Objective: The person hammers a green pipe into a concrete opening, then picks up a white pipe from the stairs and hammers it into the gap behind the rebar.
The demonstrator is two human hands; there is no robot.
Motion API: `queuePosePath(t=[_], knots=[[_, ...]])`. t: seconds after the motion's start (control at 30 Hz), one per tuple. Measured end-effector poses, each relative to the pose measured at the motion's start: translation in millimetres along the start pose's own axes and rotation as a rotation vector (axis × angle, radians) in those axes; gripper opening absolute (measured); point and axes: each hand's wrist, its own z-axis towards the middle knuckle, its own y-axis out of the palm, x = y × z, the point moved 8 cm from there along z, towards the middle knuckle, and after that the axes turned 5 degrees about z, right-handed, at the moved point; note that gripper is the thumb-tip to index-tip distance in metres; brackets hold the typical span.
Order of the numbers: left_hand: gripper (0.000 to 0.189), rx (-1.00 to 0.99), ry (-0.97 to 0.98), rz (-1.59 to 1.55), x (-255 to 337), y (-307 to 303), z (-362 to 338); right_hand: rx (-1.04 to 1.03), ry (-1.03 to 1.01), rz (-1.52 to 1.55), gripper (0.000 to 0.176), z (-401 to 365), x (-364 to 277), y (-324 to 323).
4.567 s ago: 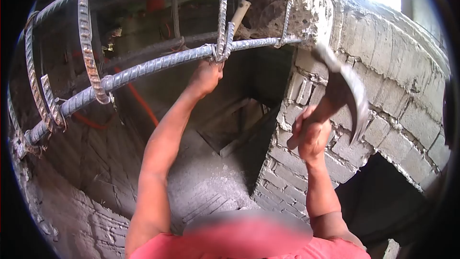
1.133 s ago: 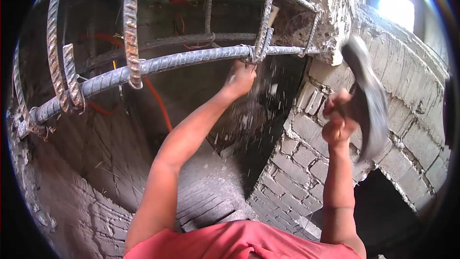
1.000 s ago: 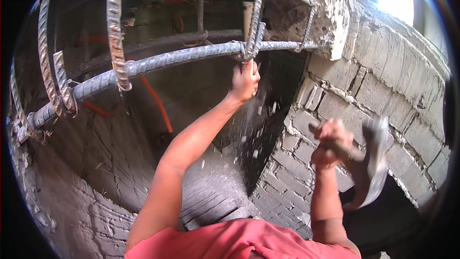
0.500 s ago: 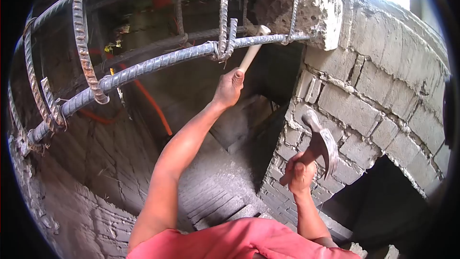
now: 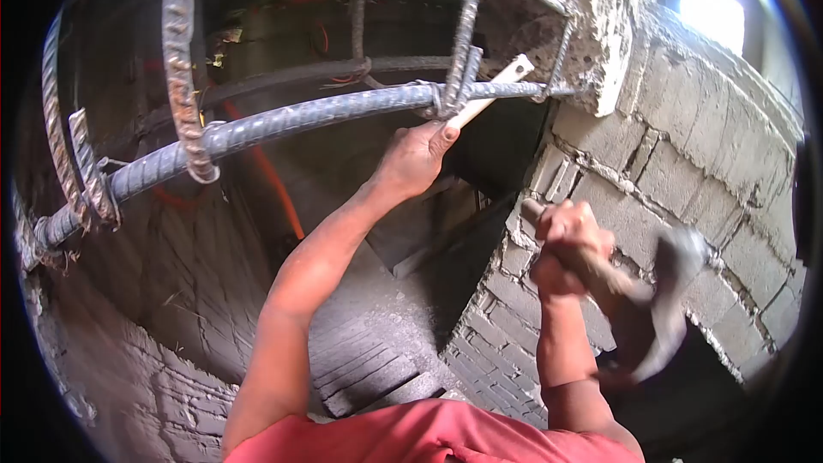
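My left hand [image 5: 413, 159] is closed around a pale, slim stick [image 5: 516, 71] with a dark spot near its far end. The stick slants up to the right, crossing a thick ribbed steel bar [image 5: 317, 114] close to the concrete column [image 5: 591, 43]. On the right, my right hand [image 5: 567, 244] grips a claw hammer [image 5: 610, 285] by its handle. The hammer's head points down and to the right, blurred by motion, in front of the block wall. Both hands stand apart from each other.
Rebar ties [image 5: 180, 60] loop around the long bars across the upper left. A rough block wall [image 5: 686, 154] rises on the right, with a dark opening low in it. An orange strip [image 5: 276, 184] hangs behind the bars. Concrete steps [image 5: 369, 369] lie below.
The hammer has swung to the right and turned, its head now lower and farther out. My right hand has risen. The stick leans more to the right, and the view has shifted slightly.
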Motion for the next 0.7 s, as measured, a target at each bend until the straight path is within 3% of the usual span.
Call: queuePosePath(t=[0.03, 0.1, 0.13, 0.17, 0.23, 0.27, 0.3, 0.37, 0.4, 0.43, 0.5, 0.57, 0.63, 0.7], knots=[[0.071, -0.022, 0.001, 0.024, 1, -2, 0, -0.093, 0.180, -0.256, 0.062, -8, 39, -8], [0.070, -0.014, 0.013, 0.039, 7, -9, 1, -0.120, 0.076, -0.439, 0.058, 8, 61, 0], [0.069, -0.011, 0.031, 0.057, 11, -10, 0, -0.168, 0.320, -0.446, 0.057, 10, 77, -1], [0.069, -0.016, 0.033, 0.056, 13, -11, -2, -0.238, 0.402, -0.459, 0.047, 11, 70, -3], [0.066, 0.004, 0.063, 0.053, 18, -18, 3, -0.038, 0.268, -0.227, 0.064, 14, 39, -3], [0.066, 0.006, 0.063, 0.050, 19, -20, 2, -0.045, 0.117, -0.151, 0.067, 13, 28, -8], [0.064, -0.014, 0.056, 0.052, 20, -21, 3, -0.092, -0.012, -0.115, 0.064, 20, 2, -3], [0.063, -0.022, 0.048, 0.053, 18, -23, 6, 0.023, -0.031, 0.139, 0.058, 32, -33, 5], [0.061, 0.003, 0.081, 0.048, 21, -25, 6, -0.042, -0.186, 0.316, 0.053, 27, -32, 5], [0.060, 0.026, 0.115, 0.043, 24, -26, 6, -0.043, -0.186, 0.313, 0.053, 20, -3, -5], [0.049, -0.045, 0.051, 0.097, 21, -24, 10, -0.160, 0.039, -0.502, 0.051, 11, 70, -15], [0.038, -0.133, -0.024, 0.159, 14, -17, 1, -0.223, 0.200, -0.558, 0.051, 32, 50, 0], [0.052, 0.053, 0.147, 0.040, 22, -29, 8, -0.156, 0.361, -0.275, 0.050, 24, 42, -1], [0.048, -0.002, 0.086, 0.064, 17, -29, 9, -0.112, -0.028, -0.176, 0.049, 30, -3, -4]])
